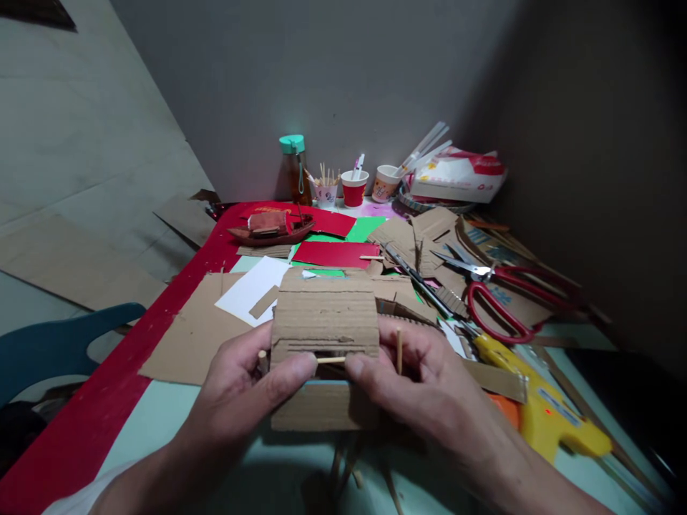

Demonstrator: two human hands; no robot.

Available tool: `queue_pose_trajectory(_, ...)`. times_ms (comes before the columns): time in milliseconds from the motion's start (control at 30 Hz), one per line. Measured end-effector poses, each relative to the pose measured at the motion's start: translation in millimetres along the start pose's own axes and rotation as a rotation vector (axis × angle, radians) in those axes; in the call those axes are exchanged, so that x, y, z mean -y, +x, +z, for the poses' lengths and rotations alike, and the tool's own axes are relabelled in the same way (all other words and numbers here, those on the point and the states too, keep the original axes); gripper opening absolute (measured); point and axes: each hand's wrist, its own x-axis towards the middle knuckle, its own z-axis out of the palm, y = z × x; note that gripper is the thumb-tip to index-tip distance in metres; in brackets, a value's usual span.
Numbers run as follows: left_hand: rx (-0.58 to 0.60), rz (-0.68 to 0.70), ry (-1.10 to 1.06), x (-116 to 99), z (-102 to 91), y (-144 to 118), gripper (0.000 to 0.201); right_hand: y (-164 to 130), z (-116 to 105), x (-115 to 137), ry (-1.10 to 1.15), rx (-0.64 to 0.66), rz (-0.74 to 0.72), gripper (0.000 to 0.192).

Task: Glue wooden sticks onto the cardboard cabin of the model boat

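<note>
Held above the near edge of the bench (177, 422): a curved corrugated cardboard piece (324, 315), arched over a flat cardboard base (316, 406), both hands clamped on it. Left hand (241, 390) closed on the left end, thumb pressed against the front edge; right hand (424, 379) closed on the right end, fingers (358, 366) pinching a thin wooden stick (330, 360) lying in the slot between arch and base. Another short stick (398, 349) standing upright by the right knuckles. Judged partly built: arch shaped and seated, stick only half set, no visible join holding it. Little open room: yellow glue gun (542, 408) just right of the right wrist, red scissors (504, 297) beyond it, cardboard scraps (424, 236) crowded behind. Freest space to the left, over the flat cardboard sheet (187, 336) and red bench edge.
</note>
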Motion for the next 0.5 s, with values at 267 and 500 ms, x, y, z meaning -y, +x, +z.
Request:
queue_pose_trajectory(267,-0.039,-0.026,-0.072,-0.2,-0.9,-3.6,0.033,-3.7,-9.3,0.6,-0.020,0.076,0.023,0.040)
queue_pose_trajectory(500,-0.080,-0.062,-0.078,-1.0,0.7,-4.4,0.035,-4.5,-11.2,0.1,0.044,0.085,0.014,0.042)
